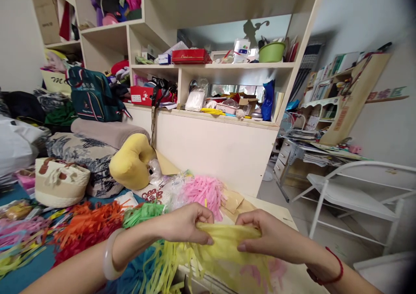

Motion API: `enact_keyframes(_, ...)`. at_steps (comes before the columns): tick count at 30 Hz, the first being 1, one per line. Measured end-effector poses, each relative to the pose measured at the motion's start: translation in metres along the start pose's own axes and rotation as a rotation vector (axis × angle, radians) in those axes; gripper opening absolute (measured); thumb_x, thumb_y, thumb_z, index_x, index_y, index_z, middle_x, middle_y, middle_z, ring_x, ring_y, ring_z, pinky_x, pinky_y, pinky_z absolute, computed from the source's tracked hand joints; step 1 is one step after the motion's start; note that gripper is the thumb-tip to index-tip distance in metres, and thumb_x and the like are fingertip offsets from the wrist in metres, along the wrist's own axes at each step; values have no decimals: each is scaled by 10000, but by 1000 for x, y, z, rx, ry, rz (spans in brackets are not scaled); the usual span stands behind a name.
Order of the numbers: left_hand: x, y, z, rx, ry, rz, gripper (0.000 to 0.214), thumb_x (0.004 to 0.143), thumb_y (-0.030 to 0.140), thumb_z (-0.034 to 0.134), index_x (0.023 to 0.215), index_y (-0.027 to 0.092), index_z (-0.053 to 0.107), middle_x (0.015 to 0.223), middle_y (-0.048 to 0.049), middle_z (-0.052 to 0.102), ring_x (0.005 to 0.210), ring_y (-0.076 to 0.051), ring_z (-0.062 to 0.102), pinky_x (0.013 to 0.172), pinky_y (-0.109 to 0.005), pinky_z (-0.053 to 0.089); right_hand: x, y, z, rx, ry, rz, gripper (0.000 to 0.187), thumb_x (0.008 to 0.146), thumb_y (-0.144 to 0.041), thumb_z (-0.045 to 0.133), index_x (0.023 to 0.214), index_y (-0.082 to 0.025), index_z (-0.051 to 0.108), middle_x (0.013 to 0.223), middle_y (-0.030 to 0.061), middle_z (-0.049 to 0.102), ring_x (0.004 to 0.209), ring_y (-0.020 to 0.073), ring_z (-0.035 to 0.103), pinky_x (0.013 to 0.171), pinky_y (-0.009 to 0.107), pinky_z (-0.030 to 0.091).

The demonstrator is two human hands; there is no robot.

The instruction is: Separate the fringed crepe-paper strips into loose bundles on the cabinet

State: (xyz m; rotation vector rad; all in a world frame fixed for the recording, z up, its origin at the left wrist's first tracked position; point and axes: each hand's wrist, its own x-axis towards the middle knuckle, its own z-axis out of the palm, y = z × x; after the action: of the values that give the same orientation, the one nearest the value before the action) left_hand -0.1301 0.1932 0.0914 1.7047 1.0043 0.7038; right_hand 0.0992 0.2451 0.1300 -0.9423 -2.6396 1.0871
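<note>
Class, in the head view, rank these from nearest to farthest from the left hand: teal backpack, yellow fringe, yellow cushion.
1. Yellow fringe: pinched by the left hand.
2. Yellow cushion: beyond, leftward.
3. Teal backpack: farther back, left.

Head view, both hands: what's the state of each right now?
Left hand: closed, holding the yellow fringed material by its upper edge.
Right hand: closed, holding the same yellow fringed material.
</note>
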Motion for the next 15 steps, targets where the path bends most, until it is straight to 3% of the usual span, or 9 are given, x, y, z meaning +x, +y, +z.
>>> enact_keyframes(4,-12,3,13,52,154,79,170,753,249,654,750,160,510,666,57,459,597,-91,405,521,-182,311,-12,0,13,74,176,-37,61,745,-205,608,754,-168,561,705,-23,551,631,118,532,551,195,421)
enact_keyframes(9,-29,0,33,223,410,229,122,809,227,621,761,172,523,668,45,498,632,-107,456,591,-197,351,-32,9,32,358,320,14,167,774,-327,644,825,-175,598,801,6,574,491,99,577,452,211,488)
enact_keyframes(12,-39,0,39,300,434,358,27,832,157,582,818,163,604,742,-5,628,690,-124,557,656,-208,396,-44,9,36,452,342,-35,118,725,-279,717,767,-186,658,759,-3,582,467,83,564,432,186,464)
enact_keyframes(15,-46,5,41,233,384,528,109,855,134,559,833,152,664,796,-52,683,745,-141,619,689,-210,435,-55,7,35,463,325,-188,116,740,-282,729,663,-200,702,690,6,587,554,104,585,491,183,457)
